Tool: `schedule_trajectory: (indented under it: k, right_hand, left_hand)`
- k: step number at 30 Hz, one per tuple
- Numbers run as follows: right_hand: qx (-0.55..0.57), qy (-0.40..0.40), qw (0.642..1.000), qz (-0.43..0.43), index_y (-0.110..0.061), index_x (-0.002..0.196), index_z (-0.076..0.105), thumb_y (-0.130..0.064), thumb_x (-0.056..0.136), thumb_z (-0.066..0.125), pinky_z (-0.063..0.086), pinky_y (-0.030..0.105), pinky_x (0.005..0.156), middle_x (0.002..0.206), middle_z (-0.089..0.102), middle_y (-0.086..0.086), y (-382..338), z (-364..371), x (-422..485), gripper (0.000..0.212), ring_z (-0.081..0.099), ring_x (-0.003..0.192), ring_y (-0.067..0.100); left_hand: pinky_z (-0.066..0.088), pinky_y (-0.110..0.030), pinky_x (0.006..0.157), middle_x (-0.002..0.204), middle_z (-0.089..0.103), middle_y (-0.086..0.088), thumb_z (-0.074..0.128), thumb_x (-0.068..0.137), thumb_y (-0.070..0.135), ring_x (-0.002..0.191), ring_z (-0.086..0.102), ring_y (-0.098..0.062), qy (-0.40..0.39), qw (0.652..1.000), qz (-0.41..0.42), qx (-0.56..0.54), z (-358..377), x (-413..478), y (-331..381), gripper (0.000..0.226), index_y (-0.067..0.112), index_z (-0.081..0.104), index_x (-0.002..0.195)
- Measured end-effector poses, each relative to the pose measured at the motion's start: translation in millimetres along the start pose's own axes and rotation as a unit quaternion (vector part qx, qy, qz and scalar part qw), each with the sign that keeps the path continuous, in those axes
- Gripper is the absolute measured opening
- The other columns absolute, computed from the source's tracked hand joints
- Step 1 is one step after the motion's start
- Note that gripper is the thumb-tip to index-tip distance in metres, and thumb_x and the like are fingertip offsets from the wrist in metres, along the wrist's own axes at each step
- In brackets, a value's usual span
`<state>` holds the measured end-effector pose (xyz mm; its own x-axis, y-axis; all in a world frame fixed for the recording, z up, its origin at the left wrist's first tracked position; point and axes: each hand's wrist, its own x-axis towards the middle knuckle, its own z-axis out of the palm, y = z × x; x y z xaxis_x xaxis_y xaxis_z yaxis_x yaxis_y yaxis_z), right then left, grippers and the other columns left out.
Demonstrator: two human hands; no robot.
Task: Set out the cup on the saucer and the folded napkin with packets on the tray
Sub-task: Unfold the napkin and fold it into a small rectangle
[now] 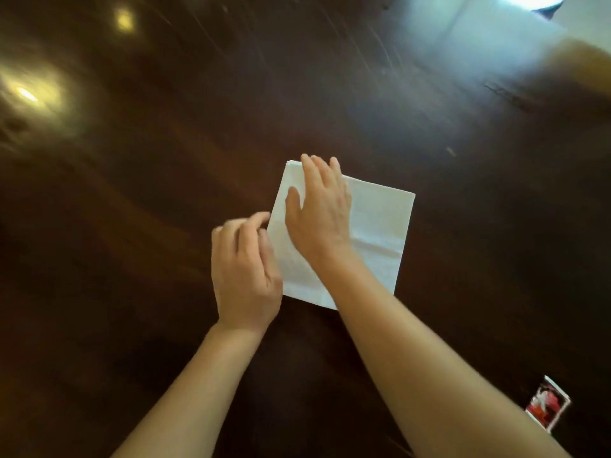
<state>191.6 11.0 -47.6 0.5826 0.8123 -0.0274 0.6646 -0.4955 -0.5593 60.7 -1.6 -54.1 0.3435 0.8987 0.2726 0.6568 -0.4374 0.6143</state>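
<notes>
A dark, glossy wooden surface (165, 193) carried a white napkin (377, 233) lying flat under the fingers (317, 173), and a red-printed packet (547, 406) well apart from them.

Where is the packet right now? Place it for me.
In the head view the packet lies on the dark table at the lower right edge, outside the right forearm, well apart from the white napkin.

R hand (319, 209) flat, fingers spread; L hand (244, 272) curled, pinching.
</notes>
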Motion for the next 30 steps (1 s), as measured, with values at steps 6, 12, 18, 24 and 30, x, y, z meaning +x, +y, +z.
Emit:
schedule_trajectory:
  k: [6, 12, 18, 24, 30]
  right_hand:
    - [-0.117, -0.070, 0.990, 0.043, -0.023, 0.158, 0.006, -0.040, 0.103, 0.015, -0.010, 0.052, 0.121, 0.168, -0.001, 0.003, 37, 19, -12, 0.058, -0.013, 0.152, 0.027]
    - [-0.213, -0.020, 0.973, 0.083, -0.032, 0.157, 0.002, -0.056, 0.100, 0.010, -0.004, 0.055, 0.121, 0.168, -0.001, -0.001, 116, -10, -35, 0.063, -0.009, 0.153, 0.027]
    - [-0.225, -0.053, 0.969, 0.091, -0.029, 0.156, -0.008, -0.060, 0.098, 0.003, -0.007, 0.056, 0.120, 0.167, -0.008, 0.001, 141, -38, -36, 0.066, -0.015, 0.152, 0.027]
    - [-0.193, -0.095, 0.975, 0.054, -0.019, 0.146, 0.039, -0.051, 0.091, 0.059, 0.031, 0.052, 0.106, 0.147, 0.036, 0.010, 139, -82, 3, 0.067, 0.029, 0.135, 0.036]
    - [-0.149, -0.201, 0.966, 0.065, -0.005, 0.106, 0.057, -0.002, 0.085, 0.054, 0.043, 0.036, 0.069, 0.104, 0.056, 0.012, 122, -111, 29, 0.022, 0.053, 0.095, 0.031]
  left_hand:
    - [0.023, -0.043, 0.123, 0.160, 0.038, -0.012, 0.030, 0.107, 0.025, 0.152, 0.029, -0.024, -0.229, 0.964, 0.120, 0.060, 48, 61, -3, 0.051, 0.005, 0.038, 0.153]
    - [0.015, -0.049, 0.124, 0.168, 0.021, -0.005, 0.012, 0.105, 0.050, 0.155, 0.015, -0.028, -0.256, 0.927, 0.172, 0.213, 65, 55, -22, 0.067, 0.011, 0.022, 0.159]
    - [0.011, -0.048, 0.125, 0.170, 0.003, -0.005, 0.008, 0.102, 0.053, 0.157, 0.003, -0.027, -0.288, 0.911, 0.148, 0.254, 63, 58, -13, 0.073, 0.011, 0.004, 0.161]
    - [0.031, -0.051, 0.104, 0.160, 0.030, -0.002, 0.047, 0.101, 0.033, 0.132, 0.032, -0.034, -0.330, 0.908, 0.149, 0.209, 59, 112, 2, 0.062, 0.020, 0.024, 0.157]
    - [0.037, -0.049, 0.099, 0.126, 0.053, -0.010, 0.061, 0.089, 0.027, 0.120, 0.042, -0.035, -0.413, 0.856, 0.127, 0.282, 53, 145, 31, 0.048, 0.024, 0.050, 0.135]
